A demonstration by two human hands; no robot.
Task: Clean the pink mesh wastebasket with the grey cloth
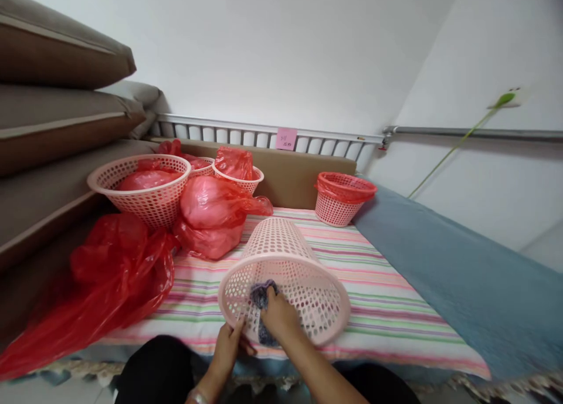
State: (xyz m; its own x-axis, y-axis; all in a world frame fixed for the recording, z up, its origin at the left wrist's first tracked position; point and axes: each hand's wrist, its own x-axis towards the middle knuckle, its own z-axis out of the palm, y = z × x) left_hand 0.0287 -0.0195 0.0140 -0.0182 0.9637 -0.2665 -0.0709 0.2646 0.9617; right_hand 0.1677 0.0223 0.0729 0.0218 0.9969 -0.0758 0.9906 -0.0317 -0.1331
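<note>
A pink perforated plastic basket [281,240] lies on its side on a striped cloth [387,287], its wide mouth facing me. My left hand [231,342] grips the rim at the lower left, thumb and fingers on either side of it. Inside the mouth, my right hand [279,316] is closed on a grey-purple cloth [259,295] and holds it near the basket's inner wall. Part of the cloth hangs down below the fingers toward the rim.
Red plastic bags [123,269] and a tied red bag [211,210] lie at left beside a basket [149,202] holding red plastic. A red-lined basket [336,207] stands back right. Stacked cushions [53,116] rise at far left; a radiator [220,134] lines the wall.
</note>
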